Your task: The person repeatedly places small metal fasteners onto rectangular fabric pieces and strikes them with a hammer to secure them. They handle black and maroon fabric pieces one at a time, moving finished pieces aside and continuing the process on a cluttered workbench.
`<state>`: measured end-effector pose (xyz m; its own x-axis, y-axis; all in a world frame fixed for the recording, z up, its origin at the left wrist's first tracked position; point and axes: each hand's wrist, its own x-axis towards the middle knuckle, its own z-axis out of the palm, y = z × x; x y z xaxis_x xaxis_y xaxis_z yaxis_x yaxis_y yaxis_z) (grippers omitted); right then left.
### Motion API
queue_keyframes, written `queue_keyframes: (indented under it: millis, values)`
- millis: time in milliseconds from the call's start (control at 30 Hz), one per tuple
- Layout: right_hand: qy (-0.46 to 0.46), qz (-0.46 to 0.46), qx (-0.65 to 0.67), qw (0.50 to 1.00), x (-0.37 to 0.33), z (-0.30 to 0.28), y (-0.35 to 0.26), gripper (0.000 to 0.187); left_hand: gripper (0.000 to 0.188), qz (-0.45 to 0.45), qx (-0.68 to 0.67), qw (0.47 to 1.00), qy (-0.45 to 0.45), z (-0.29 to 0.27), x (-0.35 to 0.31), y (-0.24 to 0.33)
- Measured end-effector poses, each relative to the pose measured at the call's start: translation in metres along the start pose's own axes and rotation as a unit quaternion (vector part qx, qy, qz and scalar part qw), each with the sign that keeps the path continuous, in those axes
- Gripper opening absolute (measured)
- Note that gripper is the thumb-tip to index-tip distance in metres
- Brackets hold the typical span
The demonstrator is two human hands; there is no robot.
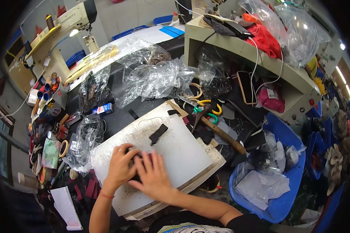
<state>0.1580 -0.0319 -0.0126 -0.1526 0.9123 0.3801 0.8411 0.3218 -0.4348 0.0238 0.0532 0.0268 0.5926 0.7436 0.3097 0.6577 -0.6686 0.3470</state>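
Observation:
Both my hands are over the left part of a speckled white board (pixel 186 151). My left hand (pixel 120 167) has its fingers curled round a small dark piece that is mostly hidden. My right hand (pixel 156 176) lies beside it with fingers stretched out and slightly apart, the tips close to the left fingers. Dark red shows between the right fingertips, but I cannot make out what it is. Just beyond the hands, a short black strip (pixel 158 133) rests on the board, and a thin pale thread (pixel 149 119) curves behind it.
A wooden-handled hammer (pixel 223 136) and scissors with yellow handles (pixel 216 106) lie right of the board. Clear plastic bags (pixel 155 79) cover the far table. A blue bin (pixel 278 211) stands at right, a notebook (pixel 66 207) at lower left, a sewing machine (pixel 62 25) at far left.

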Motion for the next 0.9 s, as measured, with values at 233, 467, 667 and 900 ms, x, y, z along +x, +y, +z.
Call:
queue_keyframes:
  millis: [233,467,667,900]
  values:
    - [0.197,0.022,0.035,0.979,0.019,-0.041,0.092,0.055,0.023,-0.081,-0.051,0.995,0.040,-0.037,0.005,-0.001]
    - [0.118,0.183,-0.087,0.972,-0.012,-0.093,0.226,0.030,0.023,-0.016,-0.066,0.995,0.078,0.063,0.137,0.025]
    - [0.167,0.220,-0.175,0.945,-0.021,-0.119,0.234,0.028,0.017,-0.074,-0.021,0.997,0.032,0.092,0.170,0.018]
    - [0.158,0.112,0.033,0.981,-0.007,-0.108,0.213,0.053,0.022,-0.080,0.017,0.993,0.085,0.043,0.135,0.000]
